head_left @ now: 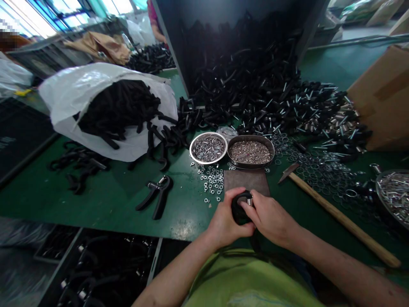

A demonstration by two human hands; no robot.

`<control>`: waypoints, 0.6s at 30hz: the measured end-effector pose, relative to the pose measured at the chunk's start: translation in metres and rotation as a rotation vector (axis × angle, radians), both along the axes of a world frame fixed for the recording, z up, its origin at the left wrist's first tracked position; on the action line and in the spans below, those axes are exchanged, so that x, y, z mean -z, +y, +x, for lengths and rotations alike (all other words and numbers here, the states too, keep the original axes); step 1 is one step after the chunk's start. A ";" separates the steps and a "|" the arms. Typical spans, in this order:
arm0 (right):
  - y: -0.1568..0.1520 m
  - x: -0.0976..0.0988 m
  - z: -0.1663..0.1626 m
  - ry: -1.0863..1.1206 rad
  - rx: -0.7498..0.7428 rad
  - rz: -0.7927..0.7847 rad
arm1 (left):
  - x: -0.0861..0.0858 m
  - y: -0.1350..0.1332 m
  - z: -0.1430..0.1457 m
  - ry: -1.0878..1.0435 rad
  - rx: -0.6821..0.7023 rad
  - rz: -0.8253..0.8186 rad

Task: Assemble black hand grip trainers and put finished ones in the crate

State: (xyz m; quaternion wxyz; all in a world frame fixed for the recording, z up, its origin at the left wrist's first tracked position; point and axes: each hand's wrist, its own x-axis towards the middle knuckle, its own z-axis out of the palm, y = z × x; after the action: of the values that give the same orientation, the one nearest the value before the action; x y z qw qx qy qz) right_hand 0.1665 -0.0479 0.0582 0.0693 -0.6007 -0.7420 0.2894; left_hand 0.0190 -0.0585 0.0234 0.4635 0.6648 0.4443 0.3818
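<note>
My left hand (225,219) is wrapped around a black hand grip strengthener (237,208) close to my body. On its other side my right hand (271,216) is closed at the same hand grip, its fingers by a silver spring (249,200). Much of the hand grip is hidden by my fingers. Just beyond my hands lies a flat grey metal plate (246,181). A finished-looking hand grip (156,196) rests on the green table to the left. Small metal nuts (213,183) are scattered between it and the plate.
Behind the plate stand a round bowl (191,152) and an oval tin (234,164) of small metal parts. A hammer (338,213) lies at right, near loose rings (316,170). A white sack (64,102) of black parts, a black heap (243,94) and a cardboard box (383,102) stand farther back.
</note>
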 end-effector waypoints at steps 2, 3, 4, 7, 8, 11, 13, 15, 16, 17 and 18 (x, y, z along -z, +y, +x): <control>0.005 0.008 0.000 -0.011 -0.009 -0.019 | 0.005 0.003 0.002 0.025 -0.006 -0.090; 0.008 0.013 0.001 -0.017 -0.014 -0.028 | 0.009 0.004 0.005 0.039 -0.014 -0.139; 0.011 0.017 0.002 -0.026 -0.024 -0.037 | 0.012 0.005 0.007 0.053 -0.024 -0.187; 0.020 0.026 0.010 -0.099 -0.075 -0.068 | 0.022 0.009 0.015 0.092 -0.022 -0.276; 0.025 0.026 0.014 -0.148 -0.108 -0.073 | 0.025 0.012 0.015 0.108 -0.020 -0.257; 0.045 0.017 0.022 -0.303 -0.225 -0.032 | 0.024 0.028 0.006 0.191 -0.066 -0.037; 0.068 0.008 0.019 -0.311 -0.278 0.049 | 0.018 0.049 -0.009 0.276 -0.137 0.126; 0.098 0.002 0.007 -0.244 -0.286 0.171 | 0.010 0.078 -0.028 0.382 -0.231 0.229; 0.115 0.000 -0.003 -0.211 -0.280 0.232 | 0.005 0.094 -0.037 0.448 -0.283 0.260; 0.131 0.000 -0.014 -0.190 -0.272 0.288 | 0.001 0.110 -0.045 0.525 -0.326 0.282; 0.147 0.001 -0.026 -0.184 -0.263 0.324 | -0.003 0.127 -0.053 0.613 -0.359 0.291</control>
State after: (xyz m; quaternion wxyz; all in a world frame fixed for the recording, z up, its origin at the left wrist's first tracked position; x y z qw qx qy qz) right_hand 0.1402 0.0995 0.0568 0.0586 -0.5037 -0.8539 0.1168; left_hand -0.0338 0.0681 0.0263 0.1356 0.7186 0.6129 0.2993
